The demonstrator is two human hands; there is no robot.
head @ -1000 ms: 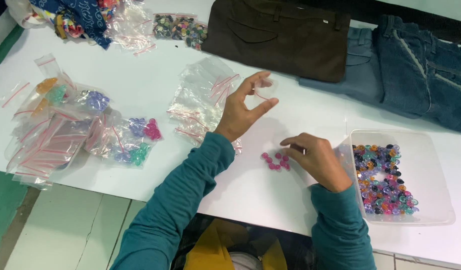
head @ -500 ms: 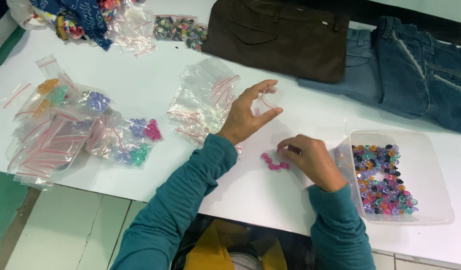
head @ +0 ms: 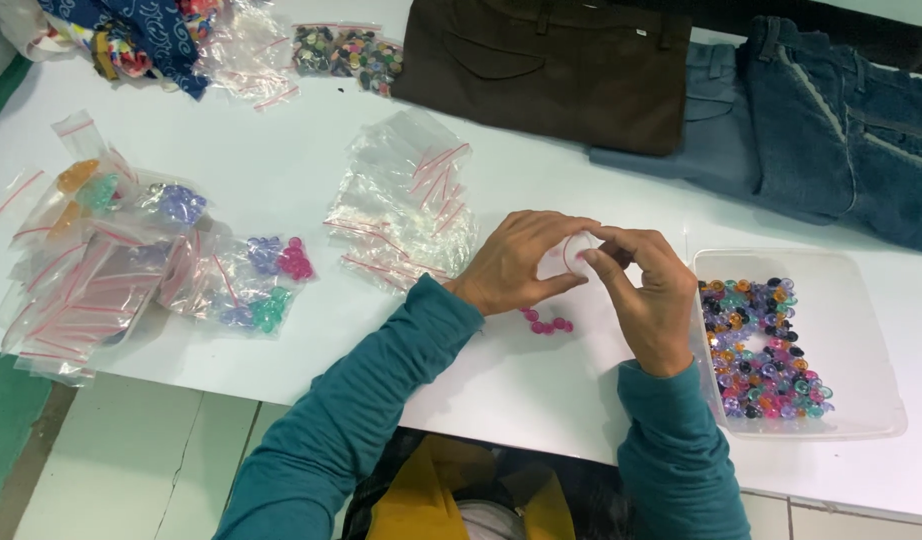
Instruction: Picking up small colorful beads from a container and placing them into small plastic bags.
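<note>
Pinching a small clear bag (head: 571,252) — both hands mid-table, clear of edges.

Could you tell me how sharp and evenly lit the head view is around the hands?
Head view: soft, even light with faint shadows; the left hand and right hand look sharp, the small clear bag between them glares pale, the white table is bright, not blown out.

Pink beads (head: 547,322), multicoloured beads in clear tray (head: 861,330), teal sleeves (head: 361,420), brown trousers (head: 551,65), blue jeans (head: 831,130).
</note>
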